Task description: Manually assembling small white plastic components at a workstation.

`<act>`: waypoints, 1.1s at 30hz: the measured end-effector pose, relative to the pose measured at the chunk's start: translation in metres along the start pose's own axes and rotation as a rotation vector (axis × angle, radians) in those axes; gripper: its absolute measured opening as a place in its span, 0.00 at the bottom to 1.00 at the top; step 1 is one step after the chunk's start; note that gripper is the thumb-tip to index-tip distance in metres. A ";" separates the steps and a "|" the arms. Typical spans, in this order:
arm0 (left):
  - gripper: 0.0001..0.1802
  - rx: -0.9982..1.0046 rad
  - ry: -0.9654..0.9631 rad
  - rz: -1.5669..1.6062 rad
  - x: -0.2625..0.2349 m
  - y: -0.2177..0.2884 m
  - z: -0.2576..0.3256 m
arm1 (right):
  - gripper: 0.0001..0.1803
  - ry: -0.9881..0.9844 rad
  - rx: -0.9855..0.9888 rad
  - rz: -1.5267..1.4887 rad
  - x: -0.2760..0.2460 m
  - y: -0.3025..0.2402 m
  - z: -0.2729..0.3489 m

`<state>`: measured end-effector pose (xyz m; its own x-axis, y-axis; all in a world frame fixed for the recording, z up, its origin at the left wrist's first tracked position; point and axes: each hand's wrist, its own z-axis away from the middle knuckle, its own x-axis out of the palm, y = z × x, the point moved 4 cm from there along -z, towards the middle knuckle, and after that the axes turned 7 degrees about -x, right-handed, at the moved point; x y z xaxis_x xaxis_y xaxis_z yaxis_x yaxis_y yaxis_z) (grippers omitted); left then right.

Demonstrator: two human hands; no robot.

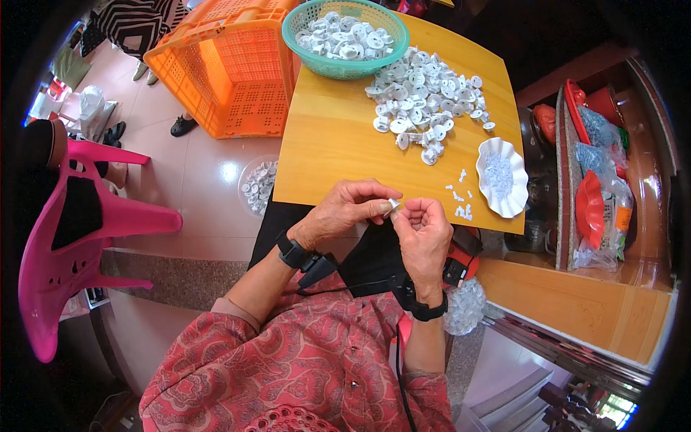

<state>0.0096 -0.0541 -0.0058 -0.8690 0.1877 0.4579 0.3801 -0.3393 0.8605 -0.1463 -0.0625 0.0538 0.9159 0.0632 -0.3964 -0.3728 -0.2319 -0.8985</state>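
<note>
Over the near edge of the yellow table (pixel 324 137), my left hand (pixel 345 209) pinches a small white plastic piece (pixel 391 207) between thumb and fingers. My right hand (pixel 425 234) meets it from the right, its thumb and fingertips closed at the same piece; whether they hold a second tiny part is hidden. Several small white pegs (pixel 463 211) lie loose to the right of my hands. Beside them stands a white scalloped dish (pixel 522 176) holding many tiny pale parts. Farther back spreads a heap of round white plastic pieces (pixel 425 97).
A green basket (pixel 345 68) full of similar white pieces stands at the table's far left. An orange crate (pixel 252 108) lies on its side beyond the left edge. On the floor are a tub of white pieces (pixel 259 187) and a pink chair (pixel 122 209). Shelves (pixel 576 281) flank the right.
</note>
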 end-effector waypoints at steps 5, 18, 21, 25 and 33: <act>0.16 0.006 -0.006 0.005 -0.002 -0.001 0.000 | 0.12 -0.050 0.080 -0.042 0.001 0.001 0.001; 0.16 -0.027 0.016 0.208 -0.002 -0.003 0.001 | 0.11 0.047 0.047 -0.158 0.002 0.007 0.007; 0.16 0.006 0.031 0.176 0.000 -0.006 0.000 | 0.10 0.078 0.039 -0.162 0.005 0.004 0.007; 0.16 0.008 0.044 0.196 0.003 -0.003 0.002 | 0.10 0.122 -0.005 -0.087 0.006 0.000 0.007; 0.15 0.052 0.035 0.170 0.007 -0.001 0.003 | 0.11 0.157 -0.046 -0.057 0.006 -0.003 0.008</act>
<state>0.0042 -0.0497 -0.0028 -0.8012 0.0993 0.5901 0.5372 -0.3152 0.7824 -0.1410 -0.0539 0.0524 0.9486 -0.0741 -0.3076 -0.3159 -0.2770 -0.9075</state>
